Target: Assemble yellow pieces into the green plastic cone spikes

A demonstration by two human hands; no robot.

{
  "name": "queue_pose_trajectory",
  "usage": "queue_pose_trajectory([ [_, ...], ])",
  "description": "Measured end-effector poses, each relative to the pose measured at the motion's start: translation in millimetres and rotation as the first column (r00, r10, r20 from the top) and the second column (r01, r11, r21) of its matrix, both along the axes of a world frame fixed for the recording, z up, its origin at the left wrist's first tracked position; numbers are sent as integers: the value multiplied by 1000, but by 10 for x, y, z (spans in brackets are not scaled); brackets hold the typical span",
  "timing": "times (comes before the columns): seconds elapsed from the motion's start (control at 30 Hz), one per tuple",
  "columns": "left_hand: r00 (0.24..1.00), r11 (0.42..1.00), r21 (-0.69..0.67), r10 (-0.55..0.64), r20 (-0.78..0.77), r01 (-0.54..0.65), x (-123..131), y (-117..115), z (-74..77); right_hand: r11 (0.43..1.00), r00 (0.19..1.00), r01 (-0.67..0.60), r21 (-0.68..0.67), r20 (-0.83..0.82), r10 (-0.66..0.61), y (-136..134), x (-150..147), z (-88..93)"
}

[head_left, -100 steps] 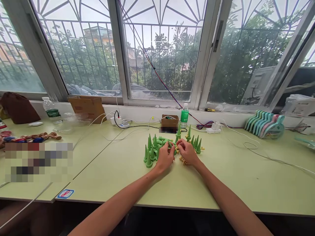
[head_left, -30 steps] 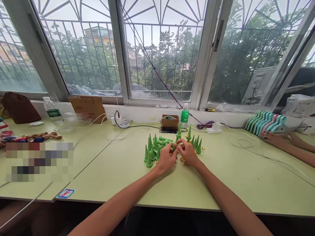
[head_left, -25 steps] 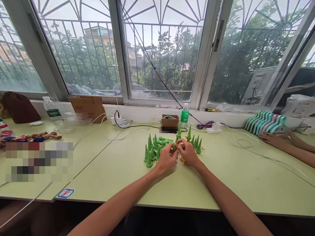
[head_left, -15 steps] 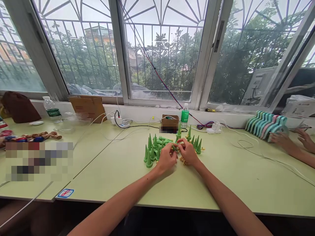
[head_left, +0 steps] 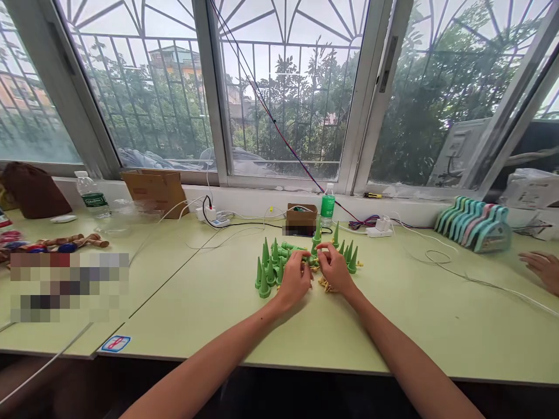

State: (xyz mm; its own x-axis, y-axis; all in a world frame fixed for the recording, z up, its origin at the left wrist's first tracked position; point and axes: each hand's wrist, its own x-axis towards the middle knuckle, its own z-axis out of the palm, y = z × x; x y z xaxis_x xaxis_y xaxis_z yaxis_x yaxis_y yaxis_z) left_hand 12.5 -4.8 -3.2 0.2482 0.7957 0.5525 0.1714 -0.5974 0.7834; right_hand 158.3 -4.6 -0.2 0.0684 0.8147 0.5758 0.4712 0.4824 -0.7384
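Green cone-shaped plastic spikes [head_left: 264, 284], like plant watering spikes, stand and lie in a cluster on the table before me. My left hand [head_left: 297, 278] is at the right side of that cluster, its fingers curled closed. Some green shows by the fingertips, but what they hold is hidden. Close by on the right, my right hand [head_left: 335, 269] has thumb and fingers pinched together; anything between them is too small to make out. Small yellow pieces [head_left: 325, 285] lie in a pile below the right hand. More upright spikes [head_left: 353, 261] stand beyond it.
A small cardboard box [head_left: 301, 214] and a green-labelled bottle [head_left: 327, 206] stand behind the spikes. White cables [head_left: 476, 279] cross the right side. Pastel hanger-like pieces [head_left: 474, 224] stand in a row near another person's hand [head_left: 541, 267]. Wooden-handled items [head_left: 70, 241] lie at the left.
My two hands, which met over a green piece, have moved slightly apart at the fingertips. At the right, the other person's hands have drawn back from the pastel pieces.
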Motion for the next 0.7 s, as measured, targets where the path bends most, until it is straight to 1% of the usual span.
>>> queue_pose_trajectory([
  [0.13, 998, 999, -5, 54, 39, -54, -4, 2, 20, 1000, 1000, 1, 9, -30, -1, 3, -2, 0],
  [0.27, 996, 998, -4, 68, 50, -68, -4, -12, 45, 1000, 998, -3, 10, -57, 4, -3, -3, 5],
  [0.47, 999, 998, -55, 34, 0, -34, 4, -34, 61, 1000, 995, -6, 3, -95, 6, 5, 0, -7],
  [0.7, 999, 993, -107, -42, 6, 42, 3, -43, 48, 999, 990, -39, 19, -137, 41, 10, 1, -15],
])
